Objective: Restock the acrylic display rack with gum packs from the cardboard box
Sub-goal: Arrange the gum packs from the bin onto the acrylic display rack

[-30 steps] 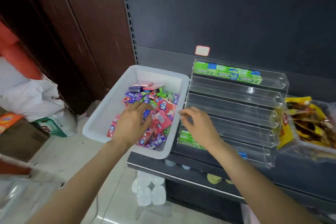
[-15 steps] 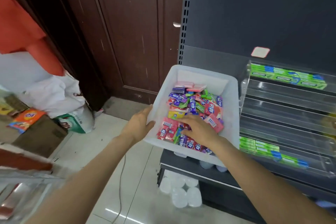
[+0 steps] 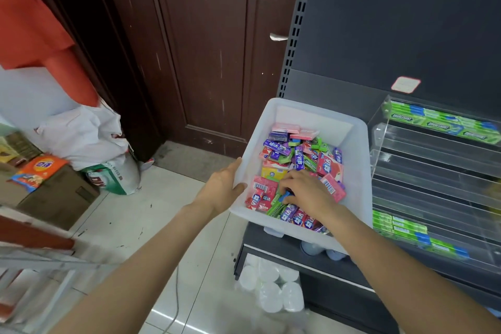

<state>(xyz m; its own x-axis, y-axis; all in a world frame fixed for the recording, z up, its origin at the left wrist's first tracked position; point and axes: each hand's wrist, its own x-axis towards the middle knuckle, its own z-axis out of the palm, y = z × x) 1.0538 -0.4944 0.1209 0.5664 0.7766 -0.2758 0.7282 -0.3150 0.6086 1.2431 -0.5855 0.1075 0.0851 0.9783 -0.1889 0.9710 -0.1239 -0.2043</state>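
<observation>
Hands (image 3: 306, 190) among glossy flat gum packs (image 3: 301, 160)

Small retail shop: you face dark perforated gondola shelving (image 3: 401, 22) bearing a price tag (image 3: 405, 84), a tiered acrylic rack (image 3: 433, 184) of gum, stock cartons (image 3: 58, 198) on the tiled floor (image 3: 151, 214).

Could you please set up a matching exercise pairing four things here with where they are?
Things:
1. left hand
2. right hand
3. green Doublemint packs
4. orange detergent bag

Places:
A. on a cardboard box on the floor
B. among the gum packs inside the white bin
C. on the white bin's left rim
D. top tier of the acrylic rack

Pairs: 1-C, 2-B, 3-D, 4-A
</observation>
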